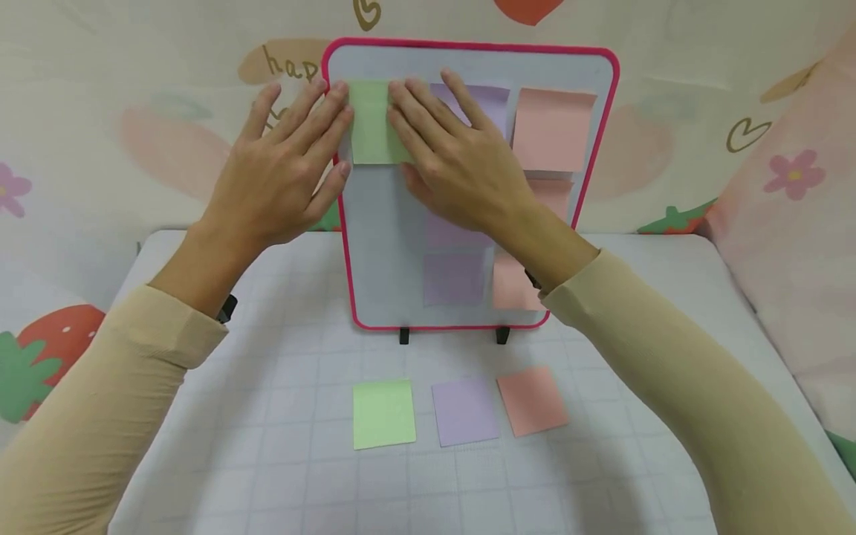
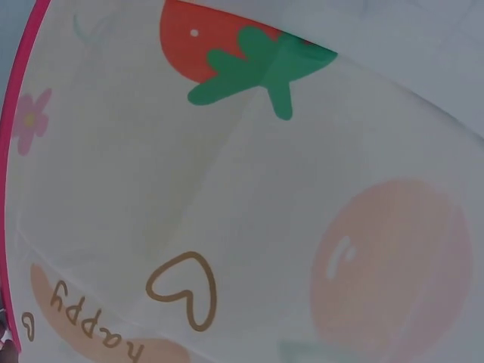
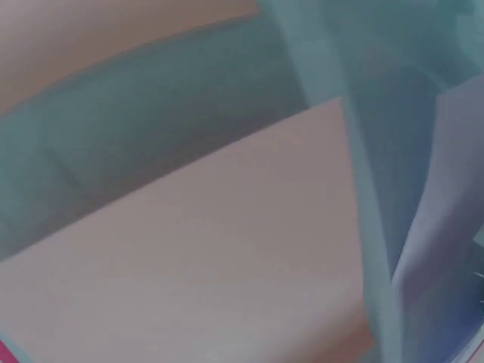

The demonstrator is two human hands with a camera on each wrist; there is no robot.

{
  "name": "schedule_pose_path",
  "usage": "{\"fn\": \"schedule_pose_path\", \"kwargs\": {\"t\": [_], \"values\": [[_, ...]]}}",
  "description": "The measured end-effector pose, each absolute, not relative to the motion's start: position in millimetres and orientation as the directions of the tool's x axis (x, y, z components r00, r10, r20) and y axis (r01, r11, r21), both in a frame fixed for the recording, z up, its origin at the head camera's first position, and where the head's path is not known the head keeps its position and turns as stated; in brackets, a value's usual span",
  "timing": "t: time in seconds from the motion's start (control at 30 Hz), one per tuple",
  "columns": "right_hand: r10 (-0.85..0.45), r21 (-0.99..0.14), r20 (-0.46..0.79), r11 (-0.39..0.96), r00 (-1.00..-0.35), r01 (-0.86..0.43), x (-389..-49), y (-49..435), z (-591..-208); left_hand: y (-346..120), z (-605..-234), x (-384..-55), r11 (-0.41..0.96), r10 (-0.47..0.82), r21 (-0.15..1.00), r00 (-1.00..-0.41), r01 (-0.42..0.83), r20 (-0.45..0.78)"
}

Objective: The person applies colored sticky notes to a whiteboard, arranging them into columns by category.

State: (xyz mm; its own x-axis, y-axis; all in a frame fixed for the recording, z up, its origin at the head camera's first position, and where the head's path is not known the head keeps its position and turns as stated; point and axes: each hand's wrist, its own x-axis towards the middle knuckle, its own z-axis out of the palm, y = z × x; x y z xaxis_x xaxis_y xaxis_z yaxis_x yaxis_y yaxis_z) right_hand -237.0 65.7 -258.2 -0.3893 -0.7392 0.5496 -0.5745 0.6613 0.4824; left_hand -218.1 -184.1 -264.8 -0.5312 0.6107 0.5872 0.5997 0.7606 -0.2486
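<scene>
A green sticky note (image 1: 370, 122) is at the upper left of a pink-rimmed whiteboard (image 1: 381, 223). My left hand (image 1: 274, 174) is at the note's left edge, its fingers extended. From the other side, the extended fingers of my right hand (image 1: 461, 152) lie over the note's right part. The right hand partly hides purple sticky notes (image 1: 491, 104) in the middle column. Pink sticky notes (image 1: 555, 130) run down the right column; the right wrist view shows a pink note (image 3: 219, 227) and a purple one (image 3: 446, 189) close up.
The board stands on small black feet (image 1: 404, 336) on a white gridded tabletop (image 1: 281, 446). In front of it lie a green pad (image 1: 384, 414), a purple pad (image 1: 465, 411) and a pink pad (image 1: 532, 401). A printed cloth (image 1: 167, 89) hangs behind.
</scene>
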Motion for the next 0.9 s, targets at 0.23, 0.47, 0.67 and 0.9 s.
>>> {"fn": "schedule_pose_path", "kwargs": {"t": [0.23, 0.47, 0.67, 0.9], "values": [[-0.722, 0.471, 0.598, 0.668, -0.349, -0.576, -237, 72, -263, -183, -268, -218, 0.761, 0.604, -0.245, -0.516, 0.601, 0.607], [-0.727, 0.438, 0.589, 0.653, -0.352, -0.618, -237, 75, -266, -174, -273, -221, 0.752, 0.622, -0.286, -0.496, 0.594, 0.606], [-0.733, 0.426, 0.569, 0.65, -0.372, -0.63, -237, 79, -267, -169, -274, -224, 0.76, 0.613, -0.275, -0.51, 0.589, 0.603], [-0.734, 0.425, 0.572, 0.646, -0.365, -0.634, -235, 79, -268, -169, -275, -224, 0.762, 0.613, -0.27, -0.522, 0.589, 0.593]]}}
